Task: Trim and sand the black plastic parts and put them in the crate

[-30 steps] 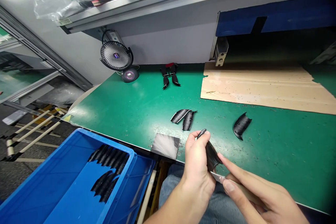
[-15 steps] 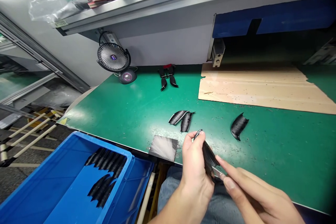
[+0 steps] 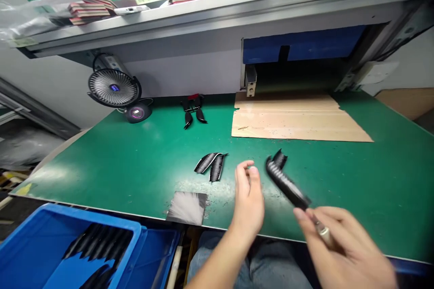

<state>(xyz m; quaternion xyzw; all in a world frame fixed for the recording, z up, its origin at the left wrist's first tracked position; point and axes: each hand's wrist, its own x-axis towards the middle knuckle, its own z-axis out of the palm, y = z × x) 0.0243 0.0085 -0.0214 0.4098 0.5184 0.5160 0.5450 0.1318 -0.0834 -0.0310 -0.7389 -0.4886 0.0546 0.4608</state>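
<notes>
My right hand pinches one end of a curved black plastic piece between thumb and fingers, slightly blurred by motion. It also keeps a knife with a pale handle in its grip; the blade is mostly hidden. The piece passes over another black curved piece lying on the table. My left hand is empty, fingers loosely curled and thumb apart, above the table's front edge. To its left, two black curved pieces lie together, one partly on the other.
A grey square plate sits at the front edge with dark shavings around it. A blue bin with rows of black pieces stands at lower left. Farther back are a fan, a black item with red and a cardboard sheet.
My left hand has let go of the black piece. My right hand has carried it rightward, with the knife still in hand. The view has turned to the right.
</notes>
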